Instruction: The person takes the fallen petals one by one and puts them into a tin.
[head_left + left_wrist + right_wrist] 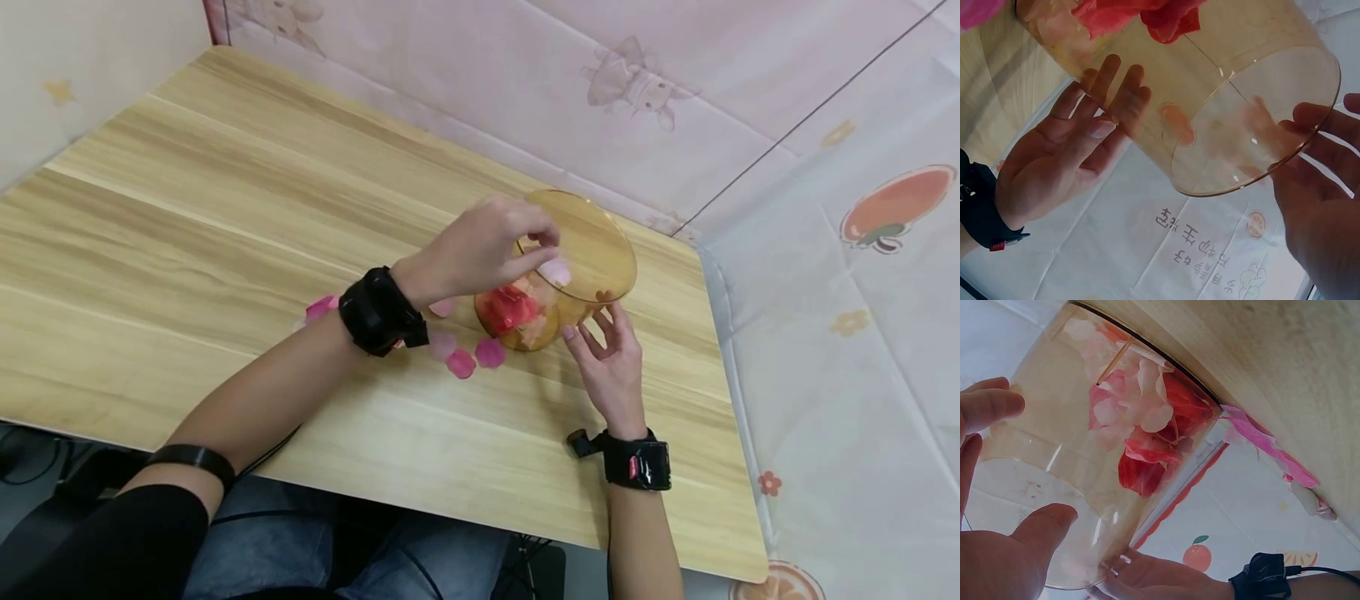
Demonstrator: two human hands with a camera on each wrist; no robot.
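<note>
In the head view, an amber transparent cup [558,275] stands tilted on the table [187,250], with its wide mouth turned up and toward the right. The left hand [480,246] hangs over the mouth, and its fingers [542,260] are curled together and pinch a pale pink petal [557,271] just at the near rim, so the opening lies directly under and beyond the fingertips. The right hand [613,358] is below the cup on the near right side; its fingers are straight and a little apart, and they touch the cup's wall to support it. Red and pink petals [513,308] already lie in the bottom of the cup. More loose petals [465,358] lie on the table between the left wrist and the cup, near to its base. In the left wrist view, the right hand [1066,156] shows as an open palm with its fingertips against the cup [1210,112], whose long axis goes from the petals at upper left to the mouth at lower right. In the right wrist view, the cup [1085,462] leans, and its red and pink petals [1147,431] are gathered at the base near the table; the right hand's own fingers [991,406] lie straight along the wall. Nothing stands between the pinched petal and the opening.
</note>
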